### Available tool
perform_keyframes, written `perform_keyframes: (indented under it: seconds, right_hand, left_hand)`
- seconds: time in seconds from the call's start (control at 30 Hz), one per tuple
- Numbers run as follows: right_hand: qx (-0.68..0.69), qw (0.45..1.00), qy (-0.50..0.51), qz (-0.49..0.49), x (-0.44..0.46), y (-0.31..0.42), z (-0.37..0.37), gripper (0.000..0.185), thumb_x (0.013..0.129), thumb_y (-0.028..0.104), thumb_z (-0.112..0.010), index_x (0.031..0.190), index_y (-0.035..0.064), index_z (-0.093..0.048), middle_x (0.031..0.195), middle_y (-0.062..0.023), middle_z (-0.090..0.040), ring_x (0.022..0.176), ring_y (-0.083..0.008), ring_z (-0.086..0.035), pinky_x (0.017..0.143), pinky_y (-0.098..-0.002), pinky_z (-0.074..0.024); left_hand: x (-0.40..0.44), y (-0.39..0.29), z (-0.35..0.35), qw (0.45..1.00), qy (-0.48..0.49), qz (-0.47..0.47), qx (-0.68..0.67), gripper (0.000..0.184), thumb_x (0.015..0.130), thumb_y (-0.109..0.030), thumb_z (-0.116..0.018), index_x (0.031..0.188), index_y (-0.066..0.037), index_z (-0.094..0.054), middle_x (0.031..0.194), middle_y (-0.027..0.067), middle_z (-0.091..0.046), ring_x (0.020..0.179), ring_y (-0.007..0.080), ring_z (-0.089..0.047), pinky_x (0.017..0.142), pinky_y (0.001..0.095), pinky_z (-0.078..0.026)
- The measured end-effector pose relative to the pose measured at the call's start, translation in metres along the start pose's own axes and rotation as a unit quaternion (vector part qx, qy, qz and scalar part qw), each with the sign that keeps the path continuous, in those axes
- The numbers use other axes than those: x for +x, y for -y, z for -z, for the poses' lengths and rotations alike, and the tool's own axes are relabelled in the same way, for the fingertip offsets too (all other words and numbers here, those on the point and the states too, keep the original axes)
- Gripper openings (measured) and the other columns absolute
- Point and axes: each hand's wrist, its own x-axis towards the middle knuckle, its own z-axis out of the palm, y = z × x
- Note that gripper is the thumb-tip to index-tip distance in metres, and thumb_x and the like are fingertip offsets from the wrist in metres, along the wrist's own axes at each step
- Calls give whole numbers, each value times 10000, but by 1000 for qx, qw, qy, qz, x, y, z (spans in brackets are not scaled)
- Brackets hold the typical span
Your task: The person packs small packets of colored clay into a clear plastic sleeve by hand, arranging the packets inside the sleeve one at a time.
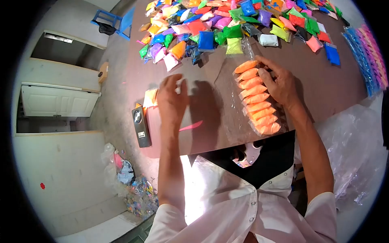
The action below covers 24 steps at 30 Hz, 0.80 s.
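A row of several small clear packets with soft orange filling point(256, 97) lies overlapped on a clear plastic bag point(231, 109) on the table. At the upper end of the row, my right hand point(279, 81) grips the packets' edge between thumb and fingers. My left hand point(173, 95) hovers over the table to the left, its fingers curled but apart and nothing visible in them. Close beside it lies another orange packet point(150, 97), partly hidden by the hand. A black box point(140, 127) with a white label sits just left of my left forearm.
Many colourful packets point(206, 40) are heaped along the table's far side. A pink strip point(191, 126) lies near the front edge. Blue and pink bundles point(358, 60) are at the right, above clear plastic sheeting point(352, 150). Bagged scraps point(139, 196) cover the floor at left.
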Motion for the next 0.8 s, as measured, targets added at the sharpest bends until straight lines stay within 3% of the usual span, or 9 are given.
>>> perform_keyframes:
  seconds: [0.1,0.17,0.37,0.43,0.47,0.57,0.6,0.7,0.8]
  right_hand:
    - [-23,1000,-1,8,1,-1,1,405,1003,244,-674,1385,113,-703,1030,-137,-777,902,-255,-764,839,-360,-598]
    - [-29,999,11,-41,1,-3,0,416,1007,256,-664,1394,109,-695,1029,-133,-775,897,-250,-760,842,-360,-599]
    - [17,1000,-14,14,2,-13,-5,398,1005,257,-670,1366,94,-716,1011,-111,-779,899,-180,-751,828,-326,-595]
    - [12,1000,-13,6,2,-6,-3,393,1004,256,-673,1357,90,-721,1008,-108,-780,897,-168,-746,823,-321,-594]
    - [8,1000,-13,-4,0,-4,-2,389,1003,256,-675,1349,86,-726,1004,-105,-781,896,-156,-742,819,-315,-593]
    - [-5,1000,-7,-10,1,-6,-1,393,1002,254,-674,1353,83,-721,1007,-107,-782,895,-164,-744,822,-316,-595]
    - [-6,1000,-7,-10,1,-6,-1,393,1002,254,-674,1353,83,-721,1007,-107,-782,895,-164,-744,822,-316,-595]
    - [-3,1000,-8,-11,3,-6,0,391,1002,256,-675,1351,85,-722,1003,-103,-778,890,-161,-737,825,-313,-592]
    - [-6,1000,-13,-7,2,-8,0,398,998,263,-679,1351,85,-721,996,-106,-772,886,-176,-738,834,-315,-591]
  left_hand:
    - [-17,28,30,976,38,21,211,149,931,-140,-732,1043,-47,-763,1072,170,-758,880,368,-741,795,448,-591]
    - [-33,34,36,975,59,34,211,143,938,-144,-717,1039,-52,-756,1070,165,-747,935,380,-727,813,466,-588]
    - [-60,9,39,986,82,29,141,111,942,-131,-713,1026,-68,-746,1053,159,-740,962,393,-723,828,483,-593]
    - [-60,2,43,988,109,110,-11,141,925,-112,-736,1057,-69,-754,1048,165,-755,875,376,-733,798,448,-600]
    - [-57,1,49,991,92,90,-23,182,908,-94,-745,1086,-59,-756,1053,161,-769,815,351,-737,777,419,-601]
    - [-46,15,50,995,70,62,21,190,912,-97,-730,1091,-38,-749,1070,161,-770,845,331,-742,794,417,-600]
    - [-43,18,50,995,88,43,30,241,900,-86,-728,1133,-30,-759,1110,155,-776,793,234,-733,775,369,-599]
    - [-38,18,40,988,143,26,56,287,880,-97,-735,1160,-38,-760,1127,140,-778,794,232,-722,777,376,-593]
    - [-33,16,37,987,158,36,1,335,852,-64,-740,1186,-37,-763,1059,89,-763,736,167,-648,723,319,-562]
